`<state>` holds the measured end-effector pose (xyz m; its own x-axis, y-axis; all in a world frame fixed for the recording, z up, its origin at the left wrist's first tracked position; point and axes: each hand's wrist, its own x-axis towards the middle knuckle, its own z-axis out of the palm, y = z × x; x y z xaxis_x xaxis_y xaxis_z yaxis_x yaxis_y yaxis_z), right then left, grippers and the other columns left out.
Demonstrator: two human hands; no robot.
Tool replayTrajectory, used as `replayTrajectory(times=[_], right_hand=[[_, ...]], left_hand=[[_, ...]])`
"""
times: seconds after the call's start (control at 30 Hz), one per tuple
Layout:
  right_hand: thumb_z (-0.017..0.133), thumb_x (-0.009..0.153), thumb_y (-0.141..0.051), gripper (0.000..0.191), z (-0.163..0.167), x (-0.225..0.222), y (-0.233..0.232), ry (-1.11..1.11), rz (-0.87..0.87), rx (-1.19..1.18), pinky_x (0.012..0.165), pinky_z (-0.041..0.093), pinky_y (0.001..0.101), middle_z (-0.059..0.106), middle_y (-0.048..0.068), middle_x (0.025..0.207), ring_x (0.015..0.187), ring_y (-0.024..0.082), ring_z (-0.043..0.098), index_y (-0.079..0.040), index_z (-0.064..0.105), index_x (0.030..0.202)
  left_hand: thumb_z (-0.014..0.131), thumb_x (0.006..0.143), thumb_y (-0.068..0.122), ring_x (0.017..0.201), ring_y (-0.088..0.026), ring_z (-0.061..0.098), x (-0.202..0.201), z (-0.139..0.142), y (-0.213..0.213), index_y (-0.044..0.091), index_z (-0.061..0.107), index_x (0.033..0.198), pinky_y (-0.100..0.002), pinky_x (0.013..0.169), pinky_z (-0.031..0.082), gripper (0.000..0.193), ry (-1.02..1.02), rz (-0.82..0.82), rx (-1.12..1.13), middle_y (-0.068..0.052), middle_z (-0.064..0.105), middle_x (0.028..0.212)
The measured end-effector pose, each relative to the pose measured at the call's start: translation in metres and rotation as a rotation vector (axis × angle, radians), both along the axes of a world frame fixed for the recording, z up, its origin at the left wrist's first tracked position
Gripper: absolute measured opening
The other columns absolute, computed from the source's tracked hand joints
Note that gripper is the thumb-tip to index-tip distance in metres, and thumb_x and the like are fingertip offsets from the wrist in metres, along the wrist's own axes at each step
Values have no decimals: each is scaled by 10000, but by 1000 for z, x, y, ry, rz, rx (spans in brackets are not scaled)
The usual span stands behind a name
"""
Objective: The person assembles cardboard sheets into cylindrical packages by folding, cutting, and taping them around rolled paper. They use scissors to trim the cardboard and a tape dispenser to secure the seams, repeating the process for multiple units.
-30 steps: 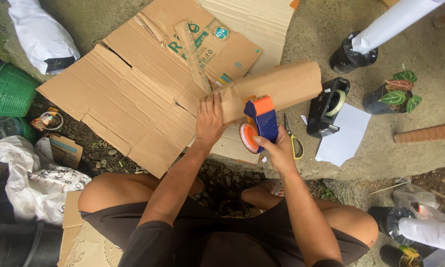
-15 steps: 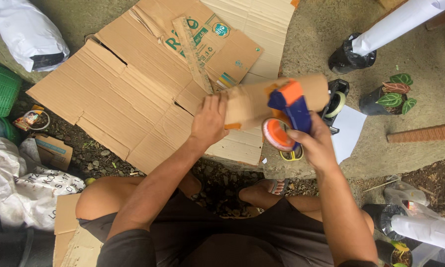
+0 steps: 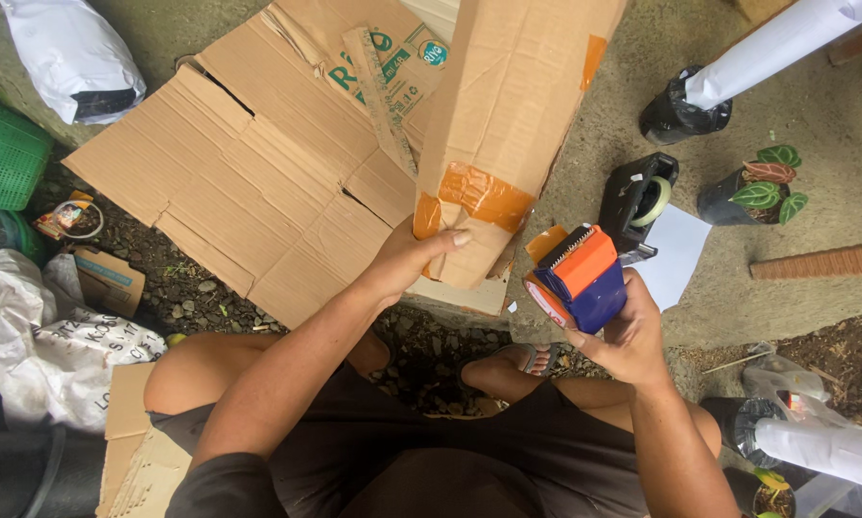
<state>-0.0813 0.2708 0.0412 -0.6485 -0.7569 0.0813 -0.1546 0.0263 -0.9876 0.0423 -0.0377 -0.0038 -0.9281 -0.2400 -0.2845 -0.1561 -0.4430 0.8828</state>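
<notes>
Firmly, the left hand [image 3: 407, 261] clamps the taped lower end of the long brown cardboard box [image 3: 512, 115], standing it over the flattened cardboard sheet [image 3: 258, 173]. Just beside it, the right hand [image 3: 628, 336] grasps the orange-and-blue tape dispenser [image 3: 580, 278]. Taping well likely means pressing the orange tape [image 3: 484, 197] flat, keeping the box steady.

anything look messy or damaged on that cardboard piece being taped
Yes. The brown tape on the cardboard tube near the left hand is wrinkled and crooked. The tube's lower edge looks ragged. The right hand holds the tape dispenser beside it.
</notes>
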Motion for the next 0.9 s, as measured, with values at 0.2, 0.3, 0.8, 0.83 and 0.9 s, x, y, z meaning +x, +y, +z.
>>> replayTrajectory(times=[0.2,0.3,0.8,0.83,0.9], right_hand=[[793,766,14,599,24,8,13,-66,-31,-42,849,559,272,660,58,1085,920,98,667,-13,485,1279],[773,768,33,596,28,14,8,-39,-92,-29,937,537,268,653,65,1161,1041,105,648,-6,487,1289],[756,839,-162,394,-49,-34,-127,-148,-135,266,732,532,282,662,72,897,772,149,654,21,579,1141],[743,839,-168,386,-49,-41,-139,-205,-116,276,711,525,287,658,70,891,752,156,646,22,585,1136],[718,839,-179,372,-49,-53,-161,-317,-78,286,671,512,297,649,65,879,713,172,630,23,595,1126]], left_hand=[[854,779,254,940,-399,655,1,11,2,-101,535,1412,-536,831,546,793,-19,22,-233,-254,684,1155],[960,561,240,1169,-385,455,-12,-9,-1,-140,344,1388,-526,1039,383,1099,5,350,-1267,-299,478,1189],[660,925,99,1372,-325,455,-58,-124,-43,-63,466,1494,-444,1218,356,623,106,255,-2048,-201,493,1429],[644,936,110,1367,-329,461,-58,-126,-47,-58,471,1490,-451,1216,361,604,118,267,-2032,-196,496,1432],[613,957,131,1358,-335,473,-60,-128,-57,-48,482,1481,-464,1212,371,569,144,294,-2009,-185,502,1438]])
